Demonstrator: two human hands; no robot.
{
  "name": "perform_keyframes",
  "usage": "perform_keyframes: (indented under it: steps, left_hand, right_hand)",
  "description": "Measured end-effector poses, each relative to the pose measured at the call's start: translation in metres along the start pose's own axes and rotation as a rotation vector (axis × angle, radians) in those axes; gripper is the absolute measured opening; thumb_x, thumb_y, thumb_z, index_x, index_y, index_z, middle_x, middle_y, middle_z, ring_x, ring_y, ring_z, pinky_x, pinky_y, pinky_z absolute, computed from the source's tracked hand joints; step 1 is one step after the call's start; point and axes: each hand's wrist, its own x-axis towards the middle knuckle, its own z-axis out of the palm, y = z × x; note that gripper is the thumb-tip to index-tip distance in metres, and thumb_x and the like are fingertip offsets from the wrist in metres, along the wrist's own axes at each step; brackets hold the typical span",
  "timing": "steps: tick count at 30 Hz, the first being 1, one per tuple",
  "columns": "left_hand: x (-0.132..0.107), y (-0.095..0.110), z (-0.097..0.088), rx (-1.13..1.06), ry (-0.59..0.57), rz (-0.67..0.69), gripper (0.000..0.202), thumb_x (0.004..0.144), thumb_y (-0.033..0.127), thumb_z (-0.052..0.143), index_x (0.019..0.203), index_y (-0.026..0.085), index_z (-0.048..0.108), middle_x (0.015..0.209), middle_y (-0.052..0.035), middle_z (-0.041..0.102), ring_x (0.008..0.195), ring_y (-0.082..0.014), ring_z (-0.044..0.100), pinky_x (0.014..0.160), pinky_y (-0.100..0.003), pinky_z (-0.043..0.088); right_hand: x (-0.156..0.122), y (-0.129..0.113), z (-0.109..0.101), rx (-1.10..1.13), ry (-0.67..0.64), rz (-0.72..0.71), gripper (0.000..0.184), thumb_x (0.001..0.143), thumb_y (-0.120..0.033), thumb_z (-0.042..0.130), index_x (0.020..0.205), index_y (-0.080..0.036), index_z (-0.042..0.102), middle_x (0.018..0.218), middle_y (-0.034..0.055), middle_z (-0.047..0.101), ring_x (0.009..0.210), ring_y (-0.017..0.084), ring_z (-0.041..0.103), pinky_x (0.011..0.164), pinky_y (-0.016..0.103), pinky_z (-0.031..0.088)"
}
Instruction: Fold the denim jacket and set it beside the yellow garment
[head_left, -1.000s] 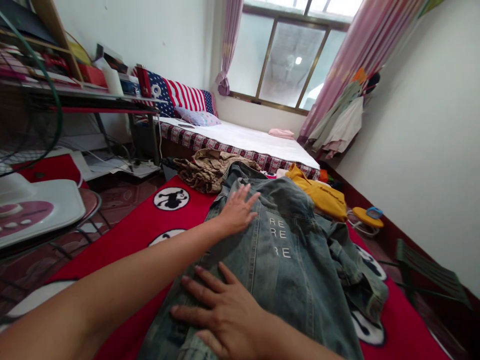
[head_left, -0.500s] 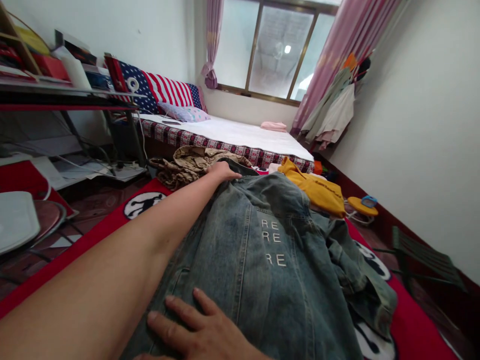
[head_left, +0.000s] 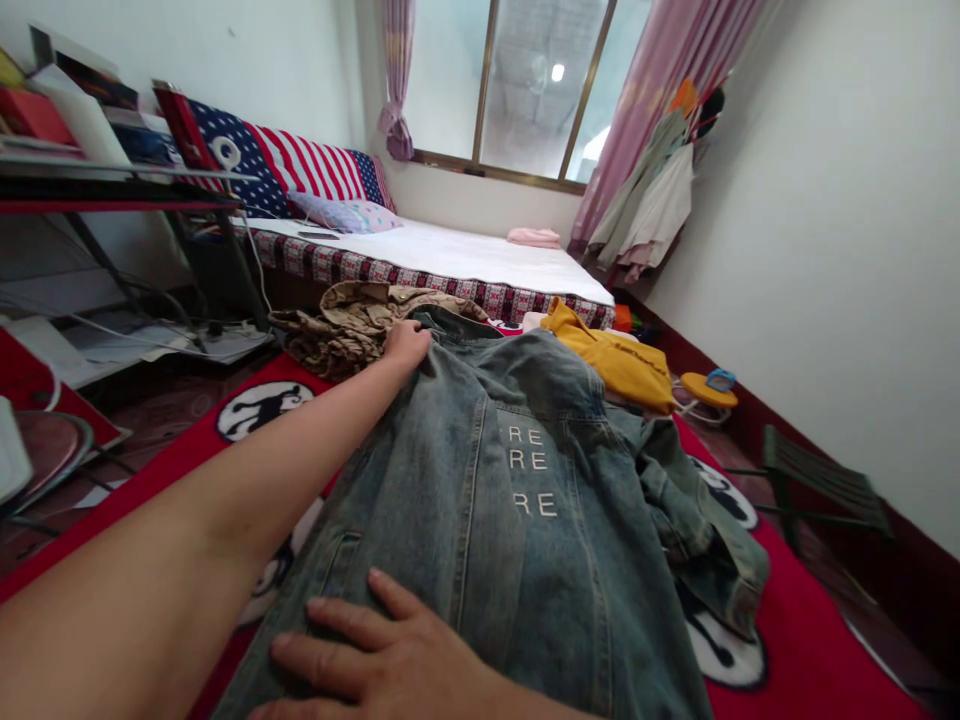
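A: Fingers first. Left?

B: The left hand point(head_left: 406, 344) had its fingers curled together over the far edge of the jacket point(head_left: 525, 480), by the collar, gripping the cloth. The tips were hidden. The arm was stretched out long.

A: Right?

B: The right hand point(head_left: 375, 662) lay flat on the near end of the same jacket, fingers spread, holding nothing.

A: Where was the jacket?

B: One denim jacket lay back up on the red rug point(head_left: 814, 640), with three rows of white letters point(head_left: 529, 465) on it. One sleeve was bunched at its right side.

A: Other clothes, counted?

B: Two near it. One camouflage garment point(head_left: 341, 322) was touching the left hand, and one yellow garment point(head_left: 619, 362) was just past the collar on the right.

A: Further out?

B: One bed point(head_left: 465, 262) stood behind the pile, with one pink folded cloth point(head_left: 534, 237) and one flag pillow point(head_left: 300, 172) on it. There were two pink curtains point(head_left: 660, 90) at the window and one green chair point(head_left: 817, 480) by the right wall.
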Motion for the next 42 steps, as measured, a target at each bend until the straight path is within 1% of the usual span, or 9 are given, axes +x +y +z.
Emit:
perform_keyframes:
  steps: [5, 7, 10, 17, 22, 27, 31, 36, 42]
  left_hand:
    - [-0.095, -0.007, -0.034, 0.209, -0.394, 0.517, 0.062, 0.089, 0.035, 0.052, 0.147, 0.016, 0.037, 0.154, -0.0135, 0.034, 0.142, -0.0259, 0.032, 0.117, -0.041, 0.026]
    - [-0.128, -0.026, -0.050, 0.375, -0.490, 0.569, 0.062, 0.091, 0.044, 0.049, 0.148, 0.022, 0.036, 0.158, -0.0101, 0.027, 0.146, -0.0285, 0.021, 0.118, -0.048, 0.021]
    - [-0.148, -0.050, -0.067, 0.525, -0.427, 0.515, 0.057, 0.094, 0.045, 0.045, 0.143, 0.017, 0.044, 0.157, -0.0130, 0.028, 0.147, -0.0298, 0.020, 0.117, -0.048, 0.023]
    - [-0.133, -0.049, -0.085, 0.536, -0.053, 0.293, 0.038, 0.090, 0.039, 0.053, 0.121, 0.018, 0.063, 0.116, -0.0117, 0.062, 0.110, -0.0294, 0.055, 0.098, -0.039, 0.045]
    - [-0.127, -0.054, -0.087, 0.445, -0.105, 0.204, 0.027, 0.081, 0.036, 0.065, 0.103, 0.020, 0.067, 0.098, -0.0100, 0.063, 0.099, -0.0290, 0.058, 0.087, -0.037, 0.047]
    - [-0.122, -0.057, -0.084, 0.303, -0.131, 0.175, 0.006, 0.078, 0.022, 0.063, 0.083, 0.021, 0.066, 0.093, -0.0073, 0.064, 0.098, -0.0260, 0.060, 0.087, -0.034, 0.045]
    - [-0.112, -0.069, -0.085, 0.158, -0.036, 0.067, 0.009, 0.082, 0.025, 0.057, 0.081, 0.018, 0.063, 0.085, -0.0074, 0.066, 0.086, -0.0222, 0.063, 0.084, -0.032, 0.047]
    - [-0.096, -0.092, -0.089, -0.065, 0.117, -0.120, 0.022, 0.086, 0.029, 0.047, 0.088, 0.013, 0.061, 0.081, -0.0075, 0.066, 0.071, -0.0173, 0.063, 0.066, -0.027, 0.052]
    - [-0.096, -0.097, -0.093, -0.185, 0.053, -0.125, 0.010, 0.075, 0.020, 0.058, 0.082, 0.014, 0.059, 0.075, -0.0047, 0.066, 0.067, -0.0163, 0.063, 0.063, -0.027, 0.054]
  right_hand:
    - [0.001, -0.001, 0.000, 0.033, -0.039, 0.011, 0.045, 0.098, -0.053, 0.034, 0.135, -0.028, 0.044, 0.150, 0.0009, 0.044, 0.140, 0.022, 0.035, 0.113, 0.051, 0.032]
    - [0.001, -0.003, -0.005, 0.064, -0.040, 0.014, 0.045, 0.098, -0.051, 0.036, 0.132, -0.025, 0.047, 0.148, 0.0023, 0.047, 0.140, 0.021, 0.036, 0.115, 0.050, 0.028]
    - [-0.001, -0.007, -0.014, 0.147, 0.027, 0.037, 0.036, 0.098, -0.044, 0.040, 0.124, -0.023, 0.054, 0.141, 0.0024, 0.055, 0.132, 0.015, 0.046, 0.118, 0.044, 0.022]
    - [-0.004, -0.008, -0.015, 0.218, 0.493, 0.435, 0.029, 0.089, -0.014, 0.049, 0.114, -0.022, 0.060, 0.125, 0.0080, 0.063, 0.114, 0.018, 0.058, 0.102, 0.039, 0.045]
    - [0.011, 0.001, -0.015, 0.098, 0.180, 0.628, 0.067, 0.080, -0.005, 0.052, 0.143, -0.027, 0.040, 0.145, 0.0138, 0.040, 0.112, 0.024, 0.059, 0.093, 0.041, 0.053]
    - [0.034, 0.013, -0.025, -0.057, -0.134, 0.576, 0.035, 0.085, -0.008, 0.049, 0.113, -0.026, 0.060, 0.150, 0.0097, 0.031, 0.106, 0.024, 0.061, 0.083, 0.038, 0.054]
    - [0.044, 0.014, -0.022, -0.019, -0.063, 0.558, 0.021, 0.089, -0.011, 0.045, 0.096, -0.023, 0.060, 0.132, 0.0075, 0.048, 0.095, 0.020, 0.060, 0.075, 0.032, 0.052]
    - [0.057, 0.003, -0.016, 0.255, 0.284, 0.545, 0.018, 0.093, -0.012, 0.042, 0.088, -0.021, 0.057, 0.120, 0.0056, 0.054, 0.086, 0.014, 0.058, 0.080, 0.029, 0.050]
    - [0.063, 0.009, 0.001, 0.462, 0.235, 0.538, 0.026, 0.080, -0.002, 0.053, 0.099, -0.020, 0.056, 0.133, 0.0070, 0.048, 0.095, 0.014, 0.060, 0.089, 0.033, 0.050]
